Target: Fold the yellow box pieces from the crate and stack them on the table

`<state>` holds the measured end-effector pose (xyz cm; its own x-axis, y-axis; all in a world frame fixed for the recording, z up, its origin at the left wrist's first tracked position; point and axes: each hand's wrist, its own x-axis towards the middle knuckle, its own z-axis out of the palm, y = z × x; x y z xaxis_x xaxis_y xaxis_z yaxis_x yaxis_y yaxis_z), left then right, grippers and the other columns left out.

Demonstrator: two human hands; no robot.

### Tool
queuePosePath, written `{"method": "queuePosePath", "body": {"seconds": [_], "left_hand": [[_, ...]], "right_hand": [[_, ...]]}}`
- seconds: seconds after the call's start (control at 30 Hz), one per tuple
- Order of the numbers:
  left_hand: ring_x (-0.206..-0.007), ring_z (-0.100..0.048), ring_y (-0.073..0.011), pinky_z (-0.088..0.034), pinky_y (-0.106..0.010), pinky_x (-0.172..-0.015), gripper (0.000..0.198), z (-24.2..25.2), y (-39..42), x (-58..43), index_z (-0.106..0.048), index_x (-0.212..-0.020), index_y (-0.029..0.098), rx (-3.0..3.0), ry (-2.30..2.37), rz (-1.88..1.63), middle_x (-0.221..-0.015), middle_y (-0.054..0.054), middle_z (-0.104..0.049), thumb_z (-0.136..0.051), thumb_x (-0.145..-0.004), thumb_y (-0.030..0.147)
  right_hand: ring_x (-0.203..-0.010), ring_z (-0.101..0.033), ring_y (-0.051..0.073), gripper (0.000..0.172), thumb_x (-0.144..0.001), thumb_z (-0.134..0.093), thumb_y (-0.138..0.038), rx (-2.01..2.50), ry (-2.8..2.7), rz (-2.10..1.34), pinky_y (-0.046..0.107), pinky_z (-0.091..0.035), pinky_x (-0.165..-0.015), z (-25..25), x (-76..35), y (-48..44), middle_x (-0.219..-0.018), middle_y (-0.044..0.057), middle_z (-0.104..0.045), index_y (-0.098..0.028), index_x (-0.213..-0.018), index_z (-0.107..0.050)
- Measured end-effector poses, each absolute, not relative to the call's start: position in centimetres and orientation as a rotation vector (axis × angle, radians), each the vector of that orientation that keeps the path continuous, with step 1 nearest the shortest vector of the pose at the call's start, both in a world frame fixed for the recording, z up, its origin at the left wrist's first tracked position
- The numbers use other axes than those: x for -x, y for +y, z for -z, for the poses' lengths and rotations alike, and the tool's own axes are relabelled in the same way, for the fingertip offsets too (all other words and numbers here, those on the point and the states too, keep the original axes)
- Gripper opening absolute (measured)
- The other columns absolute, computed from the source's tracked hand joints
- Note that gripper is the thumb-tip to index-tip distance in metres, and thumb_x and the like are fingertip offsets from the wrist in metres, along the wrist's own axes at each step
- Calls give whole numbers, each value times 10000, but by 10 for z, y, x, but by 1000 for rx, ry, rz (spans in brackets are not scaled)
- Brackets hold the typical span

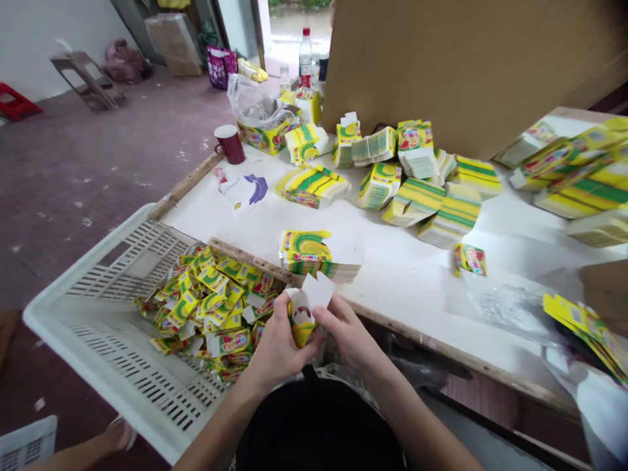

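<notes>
Between my two hands, in front of the table's edge, is a small yellow printed carton [303, 326] with its white flaps sticking up. My left hand [280, 343] grips its left side, the thumb low at the front. On the right side, my right hand [346, 330] has its fingers bent around the carton near the flaps. Just beyond the hands lies a stack of flat yellow and green cartons [309, 248]. To the left, a white plastic crate [98, 340] holds a heap of small folded cartons [210, 301].
Bundles of flat cartons [417, 196] cover the back of the white table [392, 275]. A maroon mug [229, 144] stands at its far left corner. A large cardboard sheet [441, 72] rises behind. Clear plastic [510, 304] lies at right. A stool [88, 75] stands on the floor.
</notes>
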<state>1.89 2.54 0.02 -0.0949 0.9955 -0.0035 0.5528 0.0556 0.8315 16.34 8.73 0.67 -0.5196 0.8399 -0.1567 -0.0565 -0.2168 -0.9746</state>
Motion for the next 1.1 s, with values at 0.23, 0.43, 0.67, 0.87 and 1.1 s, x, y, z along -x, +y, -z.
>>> {"method": "queuePosePath", "body": {"seconds": [0.23, 0.43, 0.67, 0.87, 1.1], "left_hand": [[-906, -638, -263, -520, -390, -755, 600, 7, 25, -22, -297, -1202, 214, -1762, 1756, -887, -1078, -112, -577, -655, -725, 274], [-847, -615, -216, -531, -358, -731, 531, 9, 32, -22, -379, -1135, 224, -1600, 1594, -864, -1001, -50, -556, -627, -670, 164], [-1063, -549, -309, -465, -495, -893, 516, 21, 33, -23, -402, -1181, 163, -1645, 1785, -884, -1136, -149, -516, -605, -707, 185], [-947, -619, -246, -493, -376, -818, 493, -3, 33, -1, -477, -1102, 203, -1578, 1832, -783, -1039, -72, -620, -709, -678, 301], [-942, -635, -233, -496, -342, -823, 536, -15, 40, 1, -491, -1116, 199, -1636, 1782, -707, -1021, -55, -644, -732, -655, 326]], "right_hand": [[-1139, -600, 257, 481, -837, -595, -486, 901, -1163, -2177, 429, -442, -1012, -2, -150, 88, -1208, 90, -653, -215, -1235, -587], [-1397, -314, 254, 658, -880, -562, -416, 848, -1809, -1672, 471, -239, -1150, 1, -157, 84, -1516, 111, -343, -224, -1462, -322], [-1393, -327, 214, 544, -891, -392, -99, 918, -2022, -1295, 462, -286, -1137, 7, -159, 91, -1488, 96, -397, -250, -1413, -424], [-1401, -293, 301, 447, -922, -498, -235, 802, -2313, -1295, 484, -346, -1089, 4, -175, 103, -1518, 209, -296, -162, -1363, -491], [-1271, -481, 289, 238, -814, -678, -250, 753, -2274, -1403, 420, -397, -1039, -12, -188, 114, -1296, 123, -570, -207, -1048, -693]]}}
